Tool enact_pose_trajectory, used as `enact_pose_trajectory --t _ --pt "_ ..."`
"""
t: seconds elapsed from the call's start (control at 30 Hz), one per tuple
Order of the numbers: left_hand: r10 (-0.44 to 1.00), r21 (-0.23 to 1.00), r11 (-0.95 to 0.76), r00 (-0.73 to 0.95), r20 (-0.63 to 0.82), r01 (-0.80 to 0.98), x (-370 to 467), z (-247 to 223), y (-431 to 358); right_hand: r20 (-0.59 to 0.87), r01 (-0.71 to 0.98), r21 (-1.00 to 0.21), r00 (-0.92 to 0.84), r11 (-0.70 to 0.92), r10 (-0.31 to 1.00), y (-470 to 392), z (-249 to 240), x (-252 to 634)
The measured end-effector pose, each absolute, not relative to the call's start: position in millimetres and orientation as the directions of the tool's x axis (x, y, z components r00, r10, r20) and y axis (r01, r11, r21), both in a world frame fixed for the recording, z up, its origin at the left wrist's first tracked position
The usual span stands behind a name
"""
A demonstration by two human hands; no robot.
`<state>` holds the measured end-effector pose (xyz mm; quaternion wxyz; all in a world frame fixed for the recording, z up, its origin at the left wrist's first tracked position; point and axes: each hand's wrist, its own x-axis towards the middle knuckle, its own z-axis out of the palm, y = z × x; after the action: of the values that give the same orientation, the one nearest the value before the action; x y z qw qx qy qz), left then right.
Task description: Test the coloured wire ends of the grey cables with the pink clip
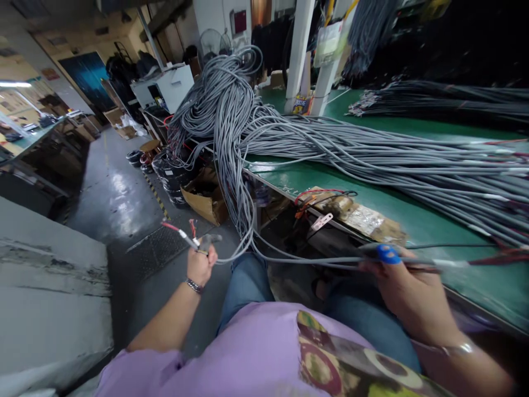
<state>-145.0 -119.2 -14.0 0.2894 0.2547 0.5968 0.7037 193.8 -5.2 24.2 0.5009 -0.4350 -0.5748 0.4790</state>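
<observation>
My left hand (pixel 200 267), out over the floor, is closed round the end of a grey cable (pixel 191 241). Red inner wires and a white band show beyond my fingers. Dark grey covering is on one of its fingertips. At the green bench's edge, my right hand (pixel 413 292) wears blue tape on the thumb and grips grey cables (pixel 314 261); its hidden fingers leave their exact number unclear. These cables run leftward across my lap. A hanging loop of grey cables (pixel 235 187) drops from the large cable bundle (pixel 330 140) on the bench.
The green bench (pixel 285 179) fills the right side. On its near edge lies a taped cardboard piece (pixel 363 218) beside a pink perforated strip (pixel 322 221). Darker cables (pixel 438 99) lie farther back. A cardboard box (pixel 204 201) and black coils (pixel 169 179) stand on the floor.
</observation>
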Motion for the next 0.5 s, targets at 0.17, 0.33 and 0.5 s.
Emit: enact_pose_trajectory --t 0.17,0.33,0.5 --pt "0.555 0.948 0.124 -0.812 0.178 0.292 -213.9 8.4 -145.1 0.231 0.261 -0.930 -0.138 0.260 0.963 -1.4 11.6 216.1" --pt "0.730 0.970 -0.106 -0.645 0.226 0.219 -180.1 32.5 -126.7 0.237 0.227 -0.884 -0.536 0.409 0.810 5.4 -20.9 186.0" --pt "0.972 0.970 -0.231 -0.063 0.227 -0.069 -69.7 23.7 -73.0 0.122 0.174 -0.909 -0.758 0.379 0.641 -1.9 -18.2 120.8"
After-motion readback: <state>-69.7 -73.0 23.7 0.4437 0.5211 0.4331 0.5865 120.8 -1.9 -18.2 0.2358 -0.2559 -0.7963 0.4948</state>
